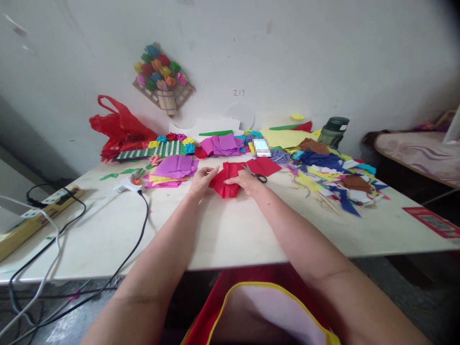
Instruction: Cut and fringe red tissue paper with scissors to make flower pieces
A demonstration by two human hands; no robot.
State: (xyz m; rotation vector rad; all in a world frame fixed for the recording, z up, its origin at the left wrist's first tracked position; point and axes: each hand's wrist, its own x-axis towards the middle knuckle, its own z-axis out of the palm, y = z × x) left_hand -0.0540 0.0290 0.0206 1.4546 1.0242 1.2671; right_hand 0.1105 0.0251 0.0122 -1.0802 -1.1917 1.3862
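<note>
A creased red sheet lies between my two hands on the white table. My left hand is at its left edge, thumb and fingers closed on that side. My right hand is on its right part, fingers bent over the sheet and pinching it. Just beyond my right hand lie scissors with black handles, their blades partly over another piece of red paper. To the left is a stack of purple, yellow and pink sheets.
A white glue gun with a black cord lies left, near a power strip. Small paper flowers and a red bag stand behind. Coloured scraps and a green bottle are on the right.
</note>
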